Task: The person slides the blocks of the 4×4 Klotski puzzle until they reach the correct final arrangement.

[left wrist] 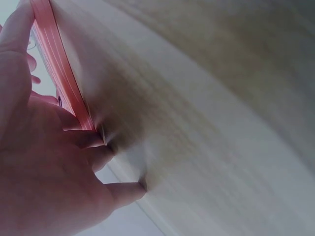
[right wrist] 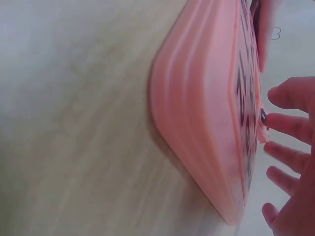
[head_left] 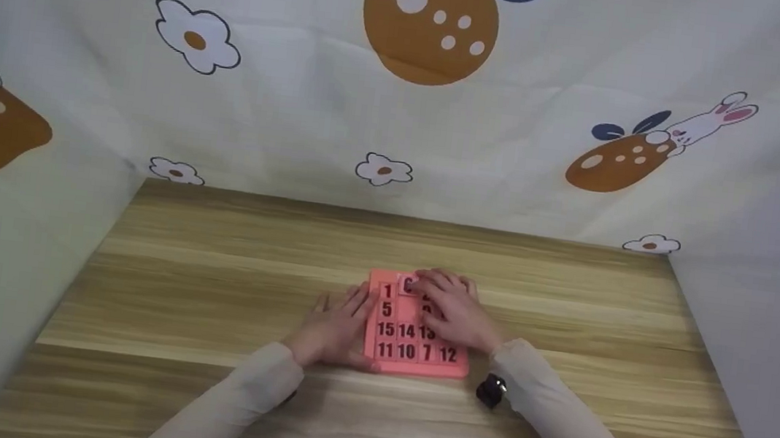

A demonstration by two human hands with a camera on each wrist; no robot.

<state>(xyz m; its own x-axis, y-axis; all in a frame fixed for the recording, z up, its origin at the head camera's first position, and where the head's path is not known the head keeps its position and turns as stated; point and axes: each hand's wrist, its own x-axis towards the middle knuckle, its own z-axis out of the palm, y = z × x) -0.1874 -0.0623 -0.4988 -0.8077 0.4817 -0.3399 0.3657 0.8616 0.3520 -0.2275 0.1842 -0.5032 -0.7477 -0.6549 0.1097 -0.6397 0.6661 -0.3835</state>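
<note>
A pink number puzzle board (head_left: 417, 369) lies flat on the table, its square tiles printed with black numbers. My left hand (head_left: 341, 327) rests along its left side, fingers straight and fingertips at the rim, thumb by the lower left corner. Over the board's upper right part is my right hand (head_left: 457, 307), hiding several tiles. One fingertip touches the 6 tile (head_left: 406, 285) in the top row, which juts above the board's face in the right wrist view. The thumb stands apart from that tile. Below the 6 tile shows a bare pink slot (head_left: 409, 309).
The wood-grain table (head_left: 225, 244) surrounds the board. A small black object (head_left: 491, 391) is beside the right sleeve. Pale cloth walls (head_left: 285, 104) with printed flowers and rabbits enclose the table at the back and sides.
</note>
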